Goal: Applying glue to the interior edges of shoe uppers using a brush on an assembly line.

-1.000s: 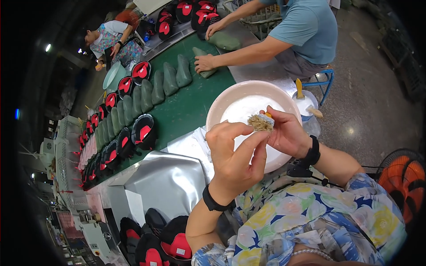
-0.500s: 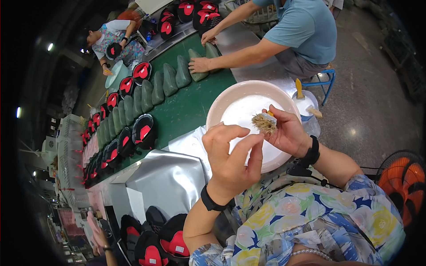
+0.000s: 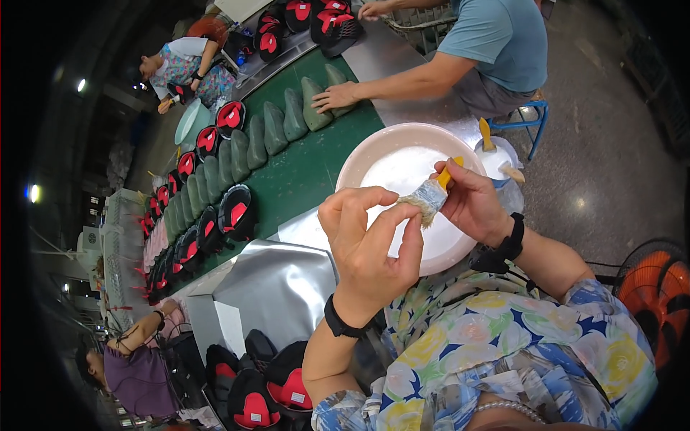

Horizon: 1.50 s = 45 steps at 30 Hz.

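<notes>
Over a pale pink basin [image 3: 352, 161] of white liquid, my right hand [image 3: 474, 205] grips a paintbrush [image 3: 431, 194]. Its handle is yellow, its ferrule whitish and smeared, and its tan bristles point down and left. My left hand [image 3: 377, 244] is raised at the brush's tip. The thumb and a finger of that hand are pinched together against the edge of the bristles; anything between them is too small to make out.
A small tub [image 3: 496, 158] with another brush stands behind the basin. Grey-green foot-shaped moulds [image 3: 273, 129] and black-and-red shoe uppers [image 3: 236, 208] line the green belt [image 3: 309, 158]. A co-worker [image 3: 496, 50] reaches over it. Silver sheeting [image 3: 277, 287] lies left; an orange fan [image 3: 650, 302] stands right.
The brush has turned, so its ferrule and yellow handle show more plainly. My left hand stays pinched by the bristles. The co-worker's farther hand has moved off the moulds toward the back.
</notes>
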Available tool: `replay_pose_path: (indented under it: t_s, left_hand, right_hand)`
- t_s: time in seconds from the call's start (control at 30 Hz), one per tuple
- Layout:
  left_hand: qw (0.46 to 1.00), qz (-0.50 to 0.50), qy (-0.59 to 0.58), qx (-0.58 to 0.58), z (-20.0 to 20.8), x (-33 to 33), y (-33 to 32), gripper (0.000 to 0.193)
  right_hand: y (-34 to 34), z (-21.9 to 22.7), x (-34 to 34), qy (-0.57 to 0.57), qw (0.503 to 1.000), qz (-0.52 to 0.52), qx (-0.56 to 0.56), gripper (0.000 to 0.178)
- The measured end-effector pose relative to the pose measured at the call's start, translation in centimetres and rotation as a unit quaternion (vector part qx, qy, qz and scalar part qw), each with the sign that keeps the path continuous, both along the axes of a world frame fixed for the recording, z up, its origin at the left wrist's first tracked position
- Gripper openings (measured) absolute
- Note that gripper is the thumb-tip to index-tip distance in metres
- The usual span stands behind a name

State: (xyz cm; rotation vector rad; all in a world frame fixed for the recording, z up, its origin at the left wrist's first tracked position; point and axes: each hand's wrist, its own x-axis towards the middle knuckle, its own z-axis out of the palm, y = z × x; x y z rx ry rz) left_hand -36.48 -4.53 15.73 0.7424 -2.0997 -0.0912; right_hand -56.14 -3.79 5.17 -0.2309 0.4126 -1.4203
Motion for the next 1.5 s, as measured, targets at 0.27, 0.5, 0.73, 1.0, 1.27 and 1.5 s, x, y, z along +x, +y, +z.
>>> replay_pose_path:
  t_s: [0.27, 0.5, 0.73, 1.0, 1.27, 1.5]
  left_hand:
    - [0.999, 0.021, -0.017, 0.021, -0.3, -0.8, 0.1, 0.024]
    - [0.999, 0.023, -0.049, -0.001, -0.5, -1.0, -0.2, 0.023]
    - [0.992, 0.106, -0.058, -0.048, -1.0, 1.1, -1.7, 0.017]
    - [0.895, 0.229, -0.367, 0.109, -9.0, 17.5, -13.2, 0.009]
    - [0.884, 0.353, -0.28, 0.125, -5.0, 39.8, -1.3, 0.068]
    - [0.588, 0.377, -0.38, 0.606, -8.4, 41.7, 14.4, 0.072]
  right_hand:
    - [0.1, -0.6, -1.1, 0.03, 0.999, -0.025, -0.019, 0.025]
    - [0.3, -0.4, -1.7, 0.07, 0.996, -0.038, -0.039, 0.026]
    - [0.2, -0.3, -2.6, 0.125, 0.987, -0.101, -0.018, 0.027]
    - [-0.8, -1.2, -3.2, 0.214, 0.967, -0.083, -0.107, 0.026]
    - [-1.2, -4.2, -5.6, 0.277, 0.959, -0.005, -0.064, 0.038]
    - [-2.4, -5.1, -3.2, 0.298, 0.952, 0.045, -0.058, 0.038]
